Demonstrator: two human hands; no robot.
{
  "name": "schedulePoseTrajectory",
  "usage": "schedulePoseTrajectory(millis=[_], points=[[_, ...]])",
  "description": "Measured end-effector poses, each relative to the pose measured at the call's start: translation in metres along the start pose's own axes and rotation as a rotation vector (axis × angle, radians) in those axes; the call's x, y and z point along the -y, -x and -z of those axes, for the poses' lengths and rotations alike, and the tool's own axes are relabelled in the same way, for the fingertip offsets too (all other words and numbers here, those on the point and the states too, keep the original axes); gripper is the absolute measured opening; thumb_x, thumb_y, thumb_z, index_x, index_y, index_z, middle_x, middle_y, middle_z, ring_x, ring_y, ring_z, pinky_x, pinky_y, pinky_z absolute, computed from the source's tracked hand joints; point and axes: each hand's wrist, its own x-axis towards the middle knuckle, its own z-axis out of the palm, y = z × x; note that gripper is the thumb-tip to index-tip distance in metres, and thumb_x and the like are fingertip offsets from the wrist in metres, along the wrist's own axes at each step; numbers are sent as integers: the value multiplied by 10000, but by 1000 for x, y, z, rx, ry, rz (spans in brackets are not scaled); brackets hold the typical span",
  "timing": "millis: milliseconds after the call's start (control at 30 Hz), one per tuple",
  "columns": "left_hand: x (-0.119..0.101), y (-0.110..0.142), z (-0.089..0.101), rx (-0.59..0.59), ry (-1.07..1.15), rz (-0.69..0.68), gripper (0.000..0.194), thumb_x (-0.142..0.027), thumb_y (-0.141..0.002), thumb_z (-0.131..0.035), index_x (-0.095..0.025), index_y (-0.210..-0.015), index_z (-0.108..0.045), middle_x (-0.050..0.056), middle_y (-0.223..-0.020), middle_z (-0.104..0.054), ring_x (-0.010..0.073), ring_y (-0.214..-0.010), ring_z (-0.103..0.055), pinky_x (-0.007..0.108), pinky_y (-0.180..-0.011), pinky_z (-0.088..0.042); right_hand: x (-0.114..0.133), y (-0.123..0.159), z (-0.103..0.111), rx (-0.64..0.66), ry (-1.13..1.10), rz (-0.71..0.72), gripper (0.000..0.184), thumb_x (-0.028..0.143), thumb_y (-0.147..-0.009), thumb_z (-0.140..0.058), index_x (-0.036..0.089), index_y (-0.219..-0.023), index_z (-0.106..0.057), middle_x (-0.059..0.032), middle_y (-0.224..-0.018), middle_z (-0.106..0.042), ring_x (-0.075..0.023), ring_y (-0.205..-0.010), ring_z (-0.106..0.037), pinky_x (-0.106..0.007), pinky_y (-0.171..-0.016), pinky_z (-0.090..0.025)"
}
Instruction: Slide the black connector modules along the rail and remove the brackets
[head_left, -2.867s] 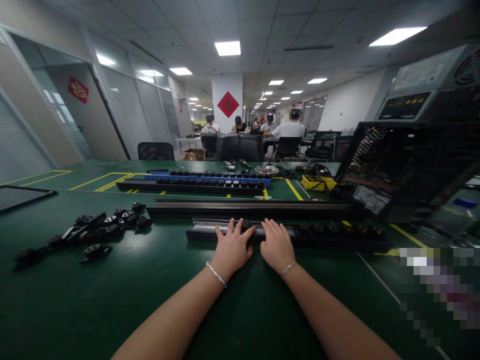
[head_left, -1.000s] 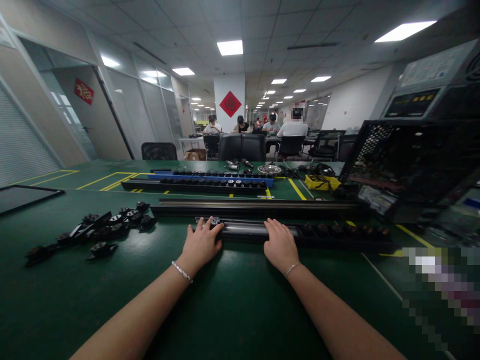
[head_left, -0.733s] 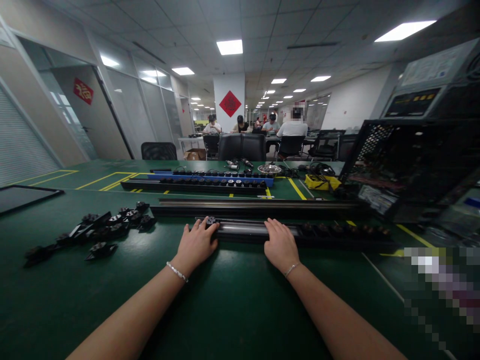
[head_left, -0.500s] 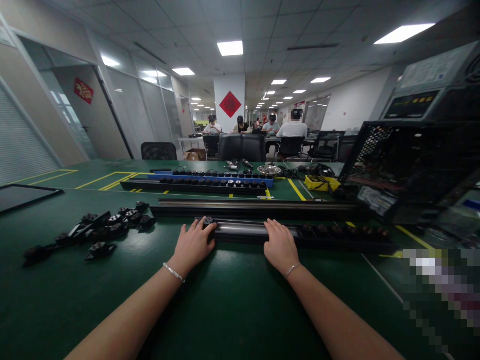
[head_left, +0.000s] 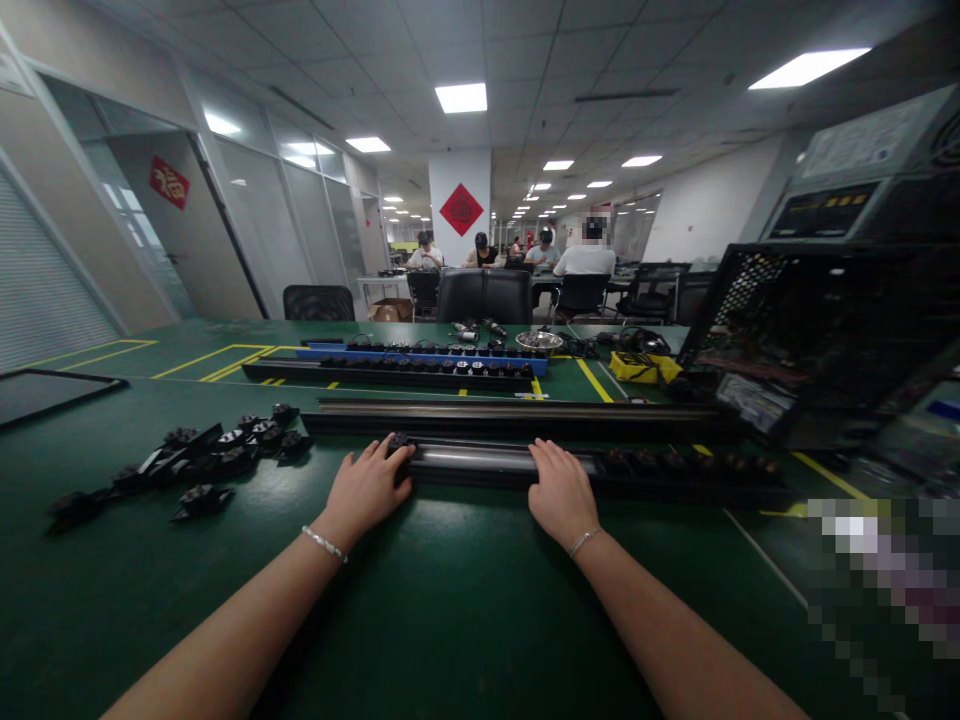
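Observation:
A long black rail (head_left: 480,460) with a shiny groove lies across the green table in front of me. My left hand (head_left: 365,487) is at its left end, fingers curled around a small black module (head_left: 397,441) that sits at the rail's tip. My right hand (head_left: 559,490) rests on the rail's middle, fingers together and pressed over its top. A row of several black modules (head_left: 675,462) fills the rail's right part.
A heap of loose black modules (head_left: 210,455) lies to the left. A second long black rail (head_left: 510,415) lies just behind, with a blue strip (head_left: 420,354) farther back. An open computer case (head_left: 817,330) stands at the right. People sit at a far table.
My left hand has slid leftward along the rail, taking the small black module from beside my right hand to the rail's left end. My right hand has stayed in place.

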Motion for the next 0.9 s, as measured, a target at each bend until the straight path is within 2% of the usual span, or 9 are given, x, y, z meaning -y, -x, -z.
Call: schedulePoseTrajectory(millis=[400,533,767,900], points=[[30,1,-4,5,-49,26,506,-454,-814,-404,-296,-1294,-441,87,-1411,-399,281,-1232,-431,451,-951,-372,0,0,0,4,1,-4,573,95,-686,-400,94,-1249,-509,-85,-1352,-473,-197,-1271,-370,-350,-1073,-219],[59,8,-9,17,-69,108,521,-501,-818,-366,-284,-1283,-456,98,-1402,-409,291,-1244,-417,461,-955,-371,0,0,0,2,3,-7,569,95,-690,-402,95,-1249,-510,-86,-1352,-473,-198,-1270,-370,-351,-1072,-222],[121,31,-18,92,-46,244,599,-587,-802,-302,-270,-1281,-472,103,-1354,-470,344,-1325,-270,579,-1002,-262,0,-1,0,-8,6,0,561,95,-687,-411,92,-1238,-518,-93,-1342,-483,-204,-1262,-380,-355,-1064,-234],[145,36,-18,102,-28,282,621,-599,-794,-295,-257,-1275,-484,128,-1315,-502,369,-1321,-264,626,-987,-241,-1,-1,-1,-12,12,3,564,92,-685,-408,87,-1238,-516,-97,-1340,-484,-207,-1259,-384,-361,-1060,-241]])
